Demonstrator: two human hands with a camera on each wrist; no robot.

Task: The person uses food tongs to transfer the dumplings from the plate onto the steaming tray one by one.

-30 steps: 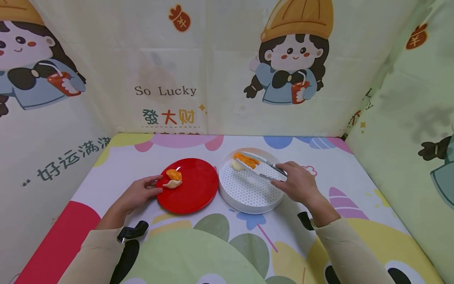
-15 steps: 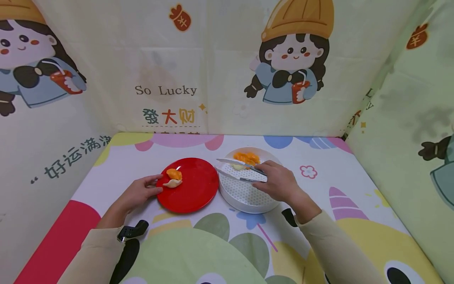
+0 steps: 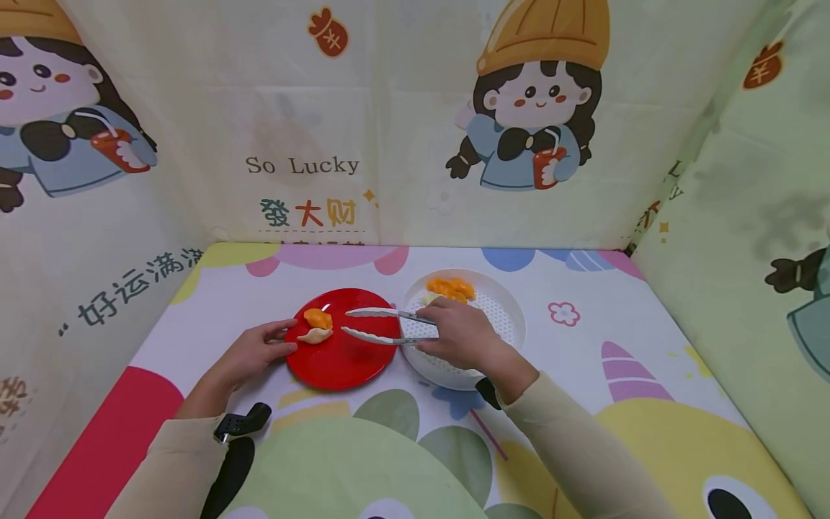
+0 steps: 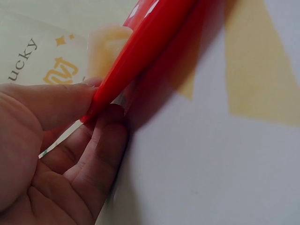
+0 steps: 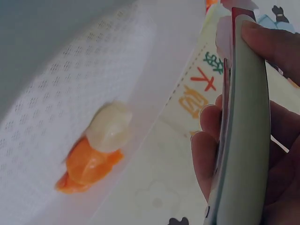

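Note:
My left hand (image 3: 262, 347) pinches the left rim of a red plate (image 3: 353, 371); the left wrist view shows the rim (image 4: 126, 61) between thumb and fingers. On that plate lie an orange dumpling (image 3: 318, 318) and a pale dumpling (image 3: 315, 336). My right hand (image 3: 467, 335) grips metal tongs (image 3: 376, 312), their jaws spread apart above the plate, with nothing between them, pointing at the dumplings. Beneath the right hand is a white perforated steamer tray (image 3: 512, 317) holding orange dumplings (image 3: 452, 288) and a pale one (image 5: 110, 126).
Plate and tray stand side by side on a colourful cartoon-printed tablecloth (image 3: 324, 461). Behind and at both sides rise printed cloth walls (image 3: 408, 144). A black strap device (image 3: 241, 424) sits on the left wrist.
The right hand has moved left with the tongs, from over the orange dumplings in the tray to over the red plate. Its jaws carry nothing now. The left hand stays on the plate.

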